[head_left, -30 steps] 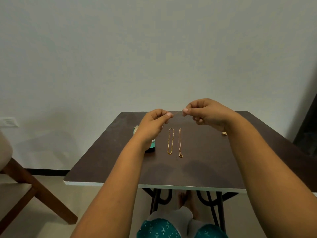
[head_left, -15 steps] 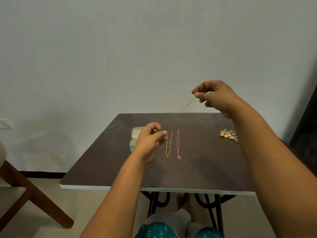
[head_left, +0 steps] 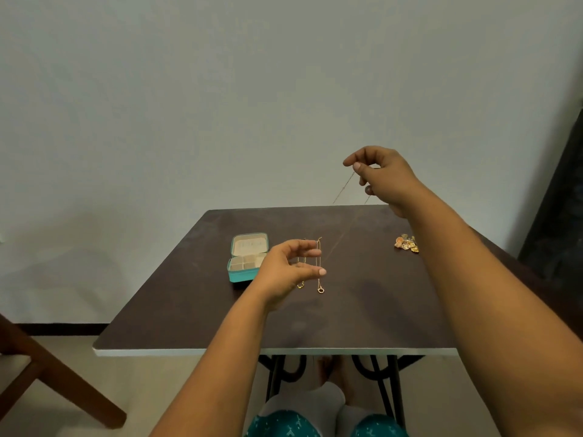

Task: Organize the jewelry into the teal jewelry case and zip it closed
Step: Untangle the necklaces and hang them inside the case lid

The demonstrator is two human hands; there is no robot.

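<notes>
Teal jewelry case [head_left: 241,275], beige lining. Gold chains [head_left: 319,269] at its 3 o'clock, on dark brown table [head_left: 220,323]. Gold-orange earring pile [head_left: 407,244]. Wall [head_left: 220,105] pale grey-green.

Dark rectangular table [head_left: 362,316]: open teal zip jewelry case [head_left: 247,261] at left; 2 gold chains [head_left: 319,266] lying side by side just right of it, at centre; small heap of gold trinkets [head_left: 407,244] well apart at right. Wooden chair [head_left: 47,383] left of table.
</notes>
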